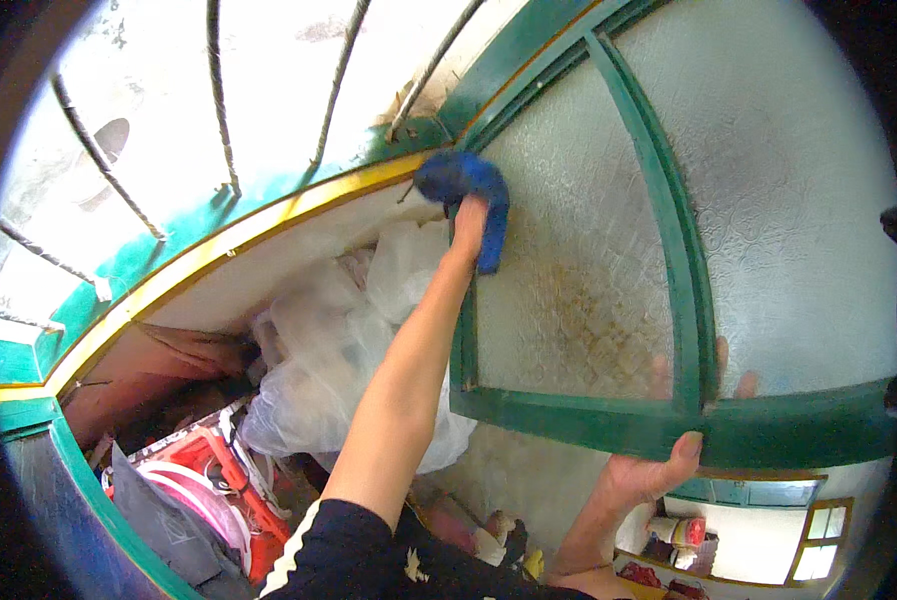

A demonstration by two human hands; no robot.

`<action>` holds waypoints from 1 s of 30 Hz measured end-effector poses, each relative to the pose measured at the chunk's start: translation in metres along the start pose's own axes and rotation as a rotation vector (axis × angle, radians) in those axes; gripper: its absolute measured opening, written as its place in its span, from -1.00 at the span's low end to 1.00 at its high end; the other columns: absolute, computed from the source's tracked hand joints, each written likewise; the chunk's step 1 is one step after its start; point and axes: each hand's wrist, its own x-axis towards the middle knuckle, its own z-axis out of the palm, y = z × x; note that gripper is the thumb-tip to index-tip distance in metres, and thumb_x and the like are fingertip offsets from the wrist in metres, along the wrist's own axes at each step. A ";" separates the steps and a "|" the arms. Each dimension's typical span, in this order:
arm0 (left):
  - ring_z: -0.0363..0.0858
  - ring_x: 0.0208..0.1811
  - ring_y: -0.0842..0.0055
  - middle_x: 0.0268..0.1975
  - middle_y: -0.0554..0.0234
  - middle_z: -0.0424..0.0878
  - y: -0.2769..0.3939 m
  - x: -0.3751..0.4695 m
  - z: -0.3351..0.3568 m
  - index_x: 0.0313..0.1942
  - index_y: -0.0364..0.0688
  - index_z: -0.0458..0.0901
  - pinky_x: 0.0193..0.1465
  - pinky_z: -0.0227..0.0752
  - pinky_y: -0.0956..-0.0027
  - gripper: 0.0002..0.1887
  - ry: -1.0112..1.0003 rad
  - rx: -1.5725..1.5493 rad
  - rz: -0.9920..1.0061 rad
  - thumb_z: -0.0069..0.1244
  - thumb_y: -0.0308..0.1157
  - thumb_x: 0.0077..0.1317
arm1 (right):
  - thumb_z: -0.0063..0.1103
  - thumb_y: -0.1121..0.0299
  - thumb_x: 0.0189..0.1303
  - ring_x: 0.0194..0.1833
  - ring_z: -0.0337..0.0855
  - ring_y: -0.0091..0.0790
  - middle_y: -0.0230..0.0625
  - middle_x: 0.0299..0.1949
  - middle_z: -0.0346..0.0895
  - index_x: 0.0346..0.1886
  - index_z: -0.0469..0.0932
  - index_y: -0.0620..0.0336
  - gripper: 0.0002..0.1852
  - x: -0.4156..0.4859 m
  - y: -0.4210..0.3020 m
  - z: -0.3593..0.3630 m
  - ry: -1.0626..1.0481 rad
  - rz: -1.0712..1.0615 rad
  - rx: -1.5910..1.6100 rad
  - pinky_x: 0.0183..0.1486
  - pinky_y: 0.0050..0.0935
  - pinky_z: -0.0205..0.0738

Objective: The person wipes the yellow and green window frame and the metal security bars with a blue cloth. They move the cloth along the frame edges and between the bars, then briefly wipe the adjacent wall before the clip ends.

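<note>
My left hand (472,217) grips a blue cloth (497,187), which is slightly blurred. It presses near the upper left corner of a green-framed window sash (568,412), where the sash meets the window frame. My right hand (643,480) holds the sash's lower rail, thumb on the near side and fingers showing dimly through the glass. The patterned glass pane (568,247) on the left carries a brownish stain low down. A green glazing bar (662,195) divides it from a second patterned pane (793,202).
Several dark metal bars (223,105) stand outside the yellow-and-green window frame (215,247). Below the sill are clear plastic sheeting (321,360), a reddish-brown cloth (155,375), a red and pink item (215,495) and a dark grey bag (155,510). Another room's window (816,540) appears at lower right.
</note>
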 end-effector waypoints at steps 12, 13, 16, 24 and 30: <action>0.31 0.20 0.07 0.08 -0.07 0.38 0.183 -0.164 -0.095 0.05 -0.26 0.39 0.27 0.17 0.20 -0.61 -0.758 0.418 -0.310 -0.09 -0.42 0.19 | 0.28 0.31 0.04 0.19 0.43 0.02 0.16 0.25 0.30 0.31 0.09 0.39 -0.20 0.013 0.014 -0.030 -0.087 0.053 0.208 0.18 -0.05 0.45; 0.37 0.16 0.04 0.04 -0.08 0.45 0.211 -0.157 -0.102 0.03 -0.25 0.42 0.25 0.22 0.18 -0.59 -0.896 0.480 -0.400 0.02 -0.40 0.14 | 0.27 0.32 0.05 0.20 0.42 0.04 0.16 0.24 0.31 0.30 0.09 0.40 -0.21 0.015 0.018 -0.035 -0.098 0.022 0.174 0.22 -0.03 0.39; 0.41 0.17 0.09 0.08 -0.09 0.50 0.288 -0.134 -0.127 0.12 -0.29 0.43 0.32 0.20 0.16 -0.38 -0.770 0.344 -0.287 0.19 -0.39 -0.01 | 0.24 0.31 0.04 0.20 0.43 0.04 0.13 0.24 0.32 0.31 0.10 0.39 -0.21 0.021 0.030 -0.046 -0.139 -0.067 0.081 0.23 -0.04 0.36; 0.27 0.30 0.10 0.25 -0.18 0.33 0.374 -0.035 -0.090 0.24 -0.27 0.31 0.38 0.10 0.10 -0.44 -0.485 0.049 0.849 -0.11 -0.19 0.29 | 0.27 0.26 0.04 0.13 0.39 -0.09 0.00 0.17 0.30 0.29 0.07 0.36 -0.20 0.004 0.029 -0.060 -0.192 0.139 -0.160 0.19 -0.13 0.32; 0.51 -0.08 0.09 -0.12 -0.01 0.56 0.397 0.090 -0.040 0.02 -0.22 0.49 0.01 0.36 0.08 -0.59 -1.185 -1.226 -0.337 -0.16 -0.13 0.31 | 0.37 0.41 -0.03 0.02 0.38 -0.22 -0.08 0.06 0.30 0.18 0.17 0.36 -0.28 -0.003 0.006 -0.062 -0.222 0.407 -0.126 0.09 -0.20 0.32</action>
